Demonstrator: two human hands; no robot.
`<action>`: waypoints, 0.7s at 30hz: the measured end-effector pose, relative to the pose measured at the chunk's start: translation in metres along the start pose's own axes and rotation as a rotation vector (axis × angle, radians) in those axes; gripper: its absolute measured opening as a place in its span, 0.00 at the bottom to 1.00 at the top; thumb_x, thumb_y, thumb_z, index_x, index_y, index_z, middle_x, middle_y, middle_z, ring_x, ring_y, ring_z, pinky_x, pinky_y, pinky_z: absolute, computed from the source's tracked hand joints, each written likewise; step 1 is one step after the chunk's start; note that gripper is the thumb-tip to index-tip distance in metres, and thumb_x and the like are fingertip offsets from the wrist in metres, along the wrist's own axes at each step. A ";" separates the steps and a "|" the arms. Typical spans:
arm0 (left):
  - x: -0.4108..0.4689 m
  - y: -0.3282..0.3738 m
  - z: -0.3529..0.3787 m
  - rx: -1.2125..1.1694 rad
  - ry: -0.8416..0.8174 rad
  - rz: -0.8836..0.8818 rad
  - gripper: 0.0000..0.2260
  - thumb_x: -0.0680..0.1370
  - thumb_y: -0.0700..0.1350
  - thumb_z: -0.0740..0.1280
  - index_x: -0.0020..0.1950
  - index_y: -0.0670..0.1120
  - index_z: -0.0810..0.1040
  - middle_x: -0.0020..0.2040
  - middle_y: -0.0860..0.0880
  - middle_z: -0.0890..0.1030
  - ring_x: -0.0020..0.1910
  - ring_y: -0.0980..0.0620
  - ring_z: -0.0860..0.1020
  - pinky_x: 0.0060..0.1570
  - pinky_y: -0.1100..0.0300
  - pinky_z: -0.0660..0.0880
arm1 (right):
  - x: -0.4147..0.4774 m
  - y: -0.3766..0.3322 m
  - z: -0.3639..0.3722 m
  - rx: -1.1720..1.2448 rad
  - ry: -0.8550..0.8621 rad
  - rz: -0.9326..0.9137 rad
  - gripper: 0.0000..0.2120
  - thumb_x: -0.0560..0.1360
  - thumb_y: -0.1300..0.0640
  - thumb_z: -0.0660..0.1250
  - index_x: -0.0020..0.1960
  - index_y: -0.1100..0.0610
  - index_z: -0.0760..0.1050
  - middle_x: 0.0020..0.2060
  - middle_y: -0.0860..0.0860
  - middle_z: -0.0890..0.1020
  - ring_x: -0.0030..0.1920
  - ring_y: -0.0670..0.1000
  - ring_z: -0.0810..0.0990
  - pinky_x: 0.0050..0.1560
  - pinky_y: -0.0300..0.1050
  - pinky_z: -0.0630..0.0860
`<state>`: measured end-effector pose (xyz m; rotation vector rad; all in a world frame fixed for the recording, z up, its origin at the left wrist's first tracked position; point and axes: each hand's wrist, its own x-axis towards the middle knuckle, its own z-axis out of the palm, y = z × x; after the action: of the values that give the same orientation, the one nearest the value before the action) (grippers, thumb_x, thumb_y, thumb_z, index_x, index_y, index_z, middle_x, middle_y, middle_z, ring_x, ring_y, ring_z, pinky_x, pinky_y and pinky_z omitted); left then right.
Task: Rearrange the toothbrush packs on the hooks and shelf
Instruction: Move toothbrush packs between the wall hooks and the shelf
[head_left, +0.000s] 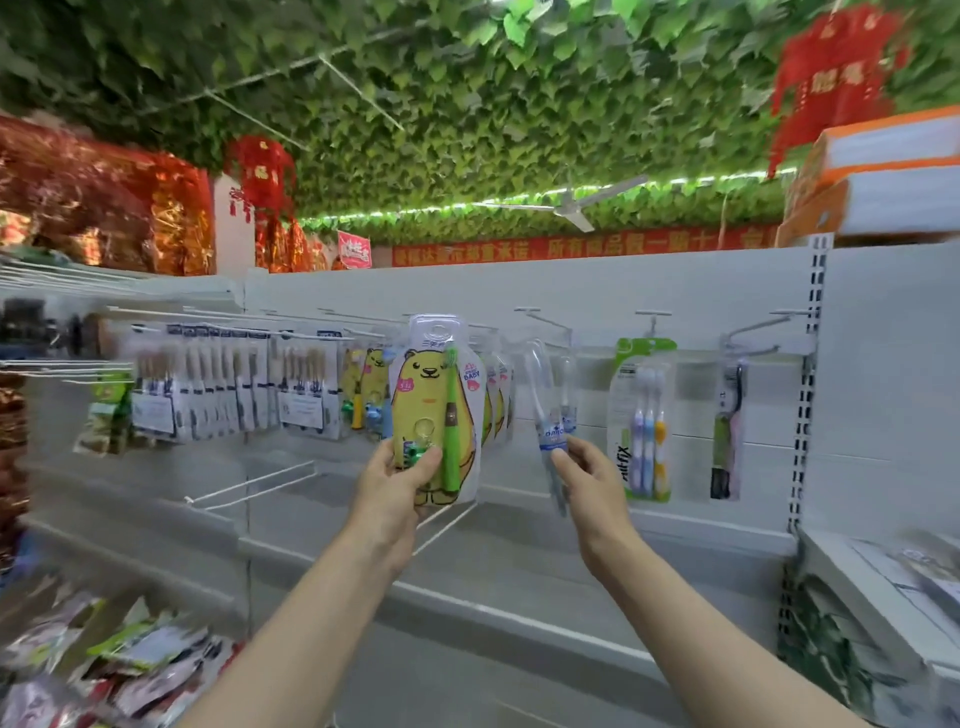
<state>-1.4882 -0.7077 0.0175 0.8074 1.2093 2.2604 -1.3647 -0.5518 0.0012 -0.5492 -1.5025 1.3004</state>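
My left hand grips the lower part of a yellow bear-shaped baby toothbrush pack with a green brush, held upright in front of the hook row. My right hand pinches the bottom of a clear pack with white and blue toothbrushes that hangs from a hook. More yellow bear packs hang just left of and behind the held one. Further right hang a green three-brush pack and a dark single-brush pack.
Rows of white and dark toothbrush packs fill the hooks on the left. Bare white hooks stick out lower down. A white shelf ledge runs below. Loose packets lie at lower left, boxes at right.
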 end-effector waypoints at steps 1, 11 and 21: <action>0.003 0.002 -0.003 -0.003 -0.023 -0.010 0.13 0.79 0.35 0.67 0.62 0.46 0.76 0.53 0.46 0.85 0.48 0.48 0.83 0.43 0.54 0.78 | 0.000 0.002 0.003 0.006 0.025 0.001 0.16 0.81 0.58 0.66 0.68 0.58 0.75 0.59 0.52 0.81 0.61 0.53 0.78 0.63 0.47 0.73; 0.023 -0.002 -0.029 0.016 -0.211 -0.111 0.13 0.79 0.37 0.68 0.62 0.47 0.77 0.52 0.46 0.86 0.55 0.43 0.83 0.63 0.41 0.76 | -0.006 0.008 0.024 0.016 0.185 0.000 0.10 0.82 0.59 0.64 0.61 0.56 0.79 0.53 0.53 0.83 0.55 0.54 0.80 0.62 0.56 0.76; 0.038 -0.022 -0.030 0.004 -0.300 -0.157 0.12 0.78 0.38 0.69 0.61 0.46 0.77 0.52 0.46 0.86 0.52 0.46 0.84 0.63 0.42 0.75 | 0.004 0.015 0.026 -0.073 0.256 0.021 0.11 0.82 0.58 0.62 0.61 0.58 0.78 0.54 0.55 0.83 0.52 0.52 0.78 0.59 0.52 0.76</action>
<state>-1.5337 -0.6906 -0.0035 0.9757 1.0956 1.9309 -1.3932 -0.5549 -0.0074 -0.7514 -1.3385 1.1468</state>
